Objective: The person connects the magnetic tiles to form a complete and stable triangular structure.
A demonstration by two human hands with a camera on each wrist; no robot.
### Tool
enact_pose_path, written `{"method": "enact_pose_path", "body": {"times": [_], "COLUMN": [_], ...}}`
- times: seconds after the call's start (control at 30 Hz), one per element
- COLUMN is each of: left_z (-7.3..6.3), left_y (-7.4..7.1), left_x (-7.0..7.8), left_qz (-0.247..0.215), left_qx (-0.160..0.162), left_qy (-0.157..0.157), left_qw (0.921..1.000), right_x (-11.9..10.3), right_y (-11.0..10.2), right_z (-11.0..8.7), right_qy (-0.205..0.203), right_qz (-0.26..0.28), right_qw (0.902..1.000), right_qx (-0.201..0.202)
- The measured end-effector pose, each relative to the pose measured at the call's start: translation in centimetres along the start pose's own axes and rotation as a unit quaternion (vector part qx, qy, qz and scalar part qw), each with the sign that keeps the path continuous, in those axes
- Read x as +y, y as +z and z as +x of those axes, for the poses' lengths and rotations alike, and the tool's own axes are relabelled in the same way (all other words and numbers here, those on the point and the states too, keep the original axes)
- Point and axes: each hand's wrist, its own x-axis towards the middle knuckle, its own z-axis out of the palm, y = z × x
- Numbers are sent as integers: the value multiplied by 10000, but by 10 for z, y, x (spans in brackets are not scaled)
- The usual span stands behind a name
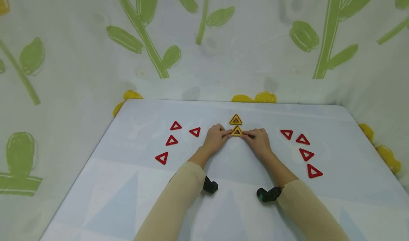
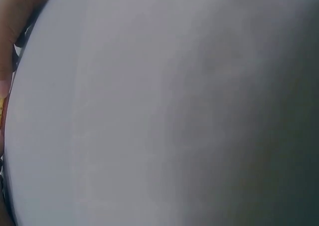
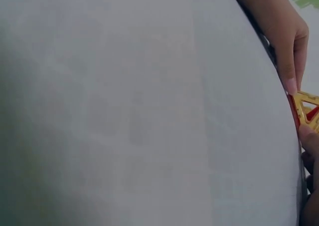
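The left hand [image 1: 216,138] and right hand [image 1: 259,142] pinch the base corners of the near triangle [image 1: 236,134], glossy yellow over red, just in front of the far triangle [image 1: 235,122], which hollow red triangles [image 1: 309,170] flank.

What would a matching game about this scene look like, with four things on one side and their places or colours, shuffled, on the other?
Things:
1. Nearer yellow triangle
2. Farther yellow triangle
3. Red triangles
4. Sleeves

Places or colours:
A. Beige
B. Lying in two groups, one on each side of the hands
C. Held between the left hand and the right hand
D. Closer to the back edge of the table, with no hand on it

Right pairs: 1-C, 2-D, 3-B, 4-A
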Motion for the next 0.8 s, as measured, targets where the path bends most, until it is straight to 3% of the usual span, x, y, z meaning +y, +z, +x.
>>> {"method": "enact_pose_path", "body": {"times": [0.27,0.43,0.8], "left_z": [3,-1,-28], "left_y": [1,0,-7], "left_x": [0,0,-8], "left_qz": [-150,-616,-1938], "left_qx": [113,75,300], "left_qy": [-211,-312,-766], "left_qw": [9996,9976,9776], "right_x": [2,5,5], "right_y": [3,0,-26], "right_z": [3,-2,-24], "right_qy": [50,102,86], "right_qz": [-54,90,557], "right_qw": [10000,9999,9945], "right_qx": [44,-52,-887]}}
